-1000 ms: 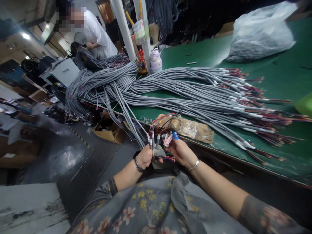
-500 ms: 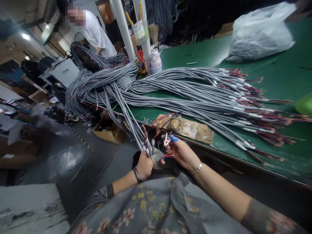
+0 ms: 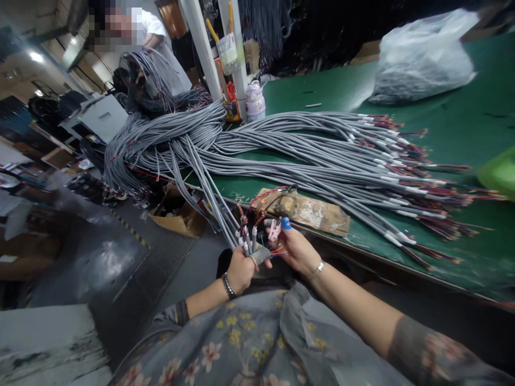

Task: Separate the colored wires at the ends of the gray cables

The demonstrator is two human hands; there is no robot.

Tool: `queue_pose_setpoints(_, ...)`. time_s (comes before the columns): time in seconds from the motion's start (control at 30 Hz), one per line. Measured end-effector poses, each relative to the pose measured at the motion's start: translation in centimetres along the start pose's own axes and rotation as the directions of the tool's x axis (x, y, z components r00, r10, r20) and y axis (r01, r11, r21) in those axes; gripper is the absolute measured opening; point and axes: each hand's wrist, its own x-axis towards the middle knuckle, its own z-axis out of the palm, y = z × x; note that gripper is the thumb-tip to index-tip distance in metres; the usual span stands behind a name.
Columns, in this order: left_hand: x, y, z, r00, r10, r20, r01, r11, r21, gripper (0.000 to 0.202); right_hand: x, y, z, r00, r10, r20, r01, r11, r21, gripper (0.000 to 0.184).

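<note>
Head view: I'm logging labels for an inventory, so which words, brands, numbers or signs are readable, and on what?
No text is readable.
Dark-and-yellow container: marks too small to read.
Lilac bottle: any print too small.
Cup on the post: too blurred.
Green table: white marks near the edge, illegible.

Wire tips (image 3: pixel 279 250) seem blurred.

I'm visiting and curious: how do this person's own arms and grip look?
Grey sleeves, the right one showing pinkish flowers. A dark, beaded-looking bracelet circles the left wrist, a silvery band the right. A blue cover caps what looks like the right thumb.
</note>
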Motion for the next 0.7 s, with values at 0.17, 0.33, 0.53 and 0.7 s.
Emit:
queue_pose_setpoints(0.17,0.1,-0.4,-0.2,1.0,-0.018,0.012,0.018,0.999,0.034,0.038,0.0,0.1,-0.1,1.0,0.005,-0.029,-0.005,1.0,0.024,0.035)
queue_pose_setpoints(0.33,-0.1,-0.3,-0.3,1.0,-0.024,0.011,0.024,0.999,0.021,0.037,-0.3,0.3,-0.3,0.998,0.065,-0.003,-0.065,0.997,0.049,0.044)
queue_pose_setpoints(0.53,-0.7,-0.2,-0.7,1.0,0.001,0.018,-0.001,1.0,-0.002,0.035,-0.8,0.0,-0.7,0.989,0.097,0.112,-0.101,0.994,0.034,0.045)
queue_pose_setpoints(0.7,-1.2,-0.2,-0.9,0.999,0.013,-0.047,-0.015,0.999,-0.04,0.033,-0.8,-0.3,-0.8,0.992,0.079,0.103,-0.08,0.997,0.014,0.026)
